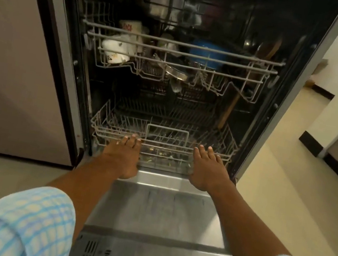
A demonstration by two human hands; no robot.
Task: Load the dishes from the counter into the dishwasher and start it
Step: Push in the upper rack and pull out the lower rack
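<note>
The dishwasher stands open, its steel door (157, 214) folded down flat in front of me. My left hand (123, 156) and my right hand (207, 169) reach side by side to the front rail of the lower wire rack (167, 133), fingers straight and touching it. That rack looks mostly bare; a few small items lie low at its front. The upper rack (180, 47) holds white cups (116, 47) at the left, a blue bowl (208, 52) in the middle, a steel lid (176, 72) and dark cookware. A wooden handle (228, 111) hangs down at the right.
Beige cabinet fronts (15, 69) flank the dishwasher on the left. A pale tiled floor (283, 193) runs to the right past a white wall with dark skirting (312, 144). The door's detergent panel (96, 252) lies near my sleeves.
</note>
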